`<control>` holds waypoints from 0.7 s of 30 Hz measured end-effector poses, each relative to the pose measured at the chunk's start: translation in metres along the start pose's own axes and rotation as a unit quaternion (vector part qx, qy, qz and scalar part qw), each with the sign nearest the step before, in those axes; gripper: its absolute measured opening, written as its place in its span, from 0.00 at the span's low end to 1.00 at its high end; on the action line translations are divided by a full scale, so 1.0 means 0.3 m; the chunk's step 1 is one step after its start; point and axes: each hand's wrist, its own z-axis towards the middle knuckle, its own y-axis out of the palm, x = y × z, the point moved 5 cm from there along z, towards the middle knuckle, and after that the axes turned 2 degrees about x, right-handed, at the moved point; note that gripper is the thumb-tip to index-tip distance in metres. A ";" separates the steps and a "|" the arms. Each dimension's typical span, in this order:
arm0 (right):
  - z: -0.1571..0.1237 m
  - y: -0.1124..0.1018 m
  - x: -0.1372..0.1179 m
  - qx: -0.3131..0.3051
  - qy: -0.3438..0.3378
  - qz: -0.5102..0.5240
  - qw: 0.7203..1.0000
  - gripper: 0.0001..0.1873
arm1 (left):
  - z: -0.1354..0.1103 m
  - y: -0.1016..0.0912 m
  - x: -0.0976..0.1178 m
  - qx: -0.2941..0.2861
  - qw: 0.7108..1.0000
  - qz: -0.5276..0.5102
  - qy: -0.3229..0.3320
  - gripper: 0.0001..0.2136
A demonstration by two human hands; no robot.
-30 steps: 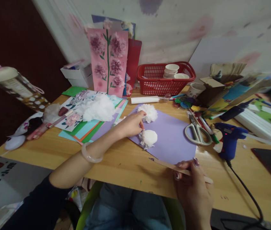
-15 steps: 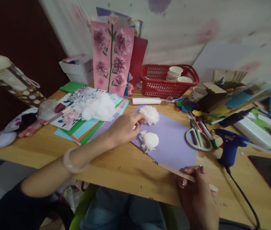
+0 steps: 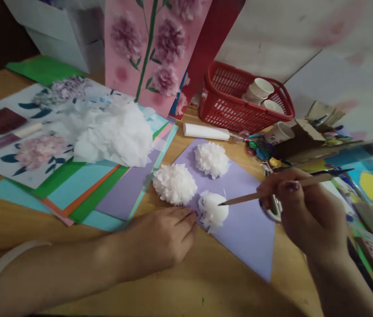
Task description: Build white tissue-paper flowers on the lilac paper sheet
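Observation:
Three white tissue-paper flowers lie around a purple sheet [image 3: 245,224]: one at the sheet's left edge [image 3: 175,183], one farther back [image 3: 212,159], and a smaller, flatter one [image 3: 213,210] in front. My left hand [image 3: 163,240] rests on the wooden table with its fingertips against the small flower's left side, fingers curled together. My right hand [image 3: 300,207] is closed on a thin wooden stick [image 3: 265,193], whose tip points at the small flower.
A pile of loose white tissue [image 3: 113,134] lies on stacked coloured sheets [image 3: 83,193] at left. Behind stand a pink flower picture [image 3: 153,48] and a red basket [image 3: 226,110] with paper cups. A white glue stick [image 3: 206,131], scissors and pens crowd the right.
The view has moved closer. My right hand lifted the stick from the table's front edge up to the small flower. My left hand came down beside that flower; a third flower now shows.

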 end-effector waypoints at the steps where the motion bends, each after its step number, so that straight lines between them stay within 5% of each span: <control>1: 0.020 0.025 -0.005 -0.021 -0.013 0.002 1.000 0.22 | -0.004 0.004 0.001 0.005 1.000 -0.005 -0.006 0.12; 8: 0.091 0.130 0.009 -0.089 -0.033 0.030 0.995 0.16 | -0.023 0.012 -0.005 0.047 0.997 -0.025 -0.049 0.14; 21: 0.145 0.198 -0.010 -0.170 -0.030 -0.010 0.985 0.19 | -0.023 0.012 -0.011 0.026 0.998 -0.025 -0.053 0.18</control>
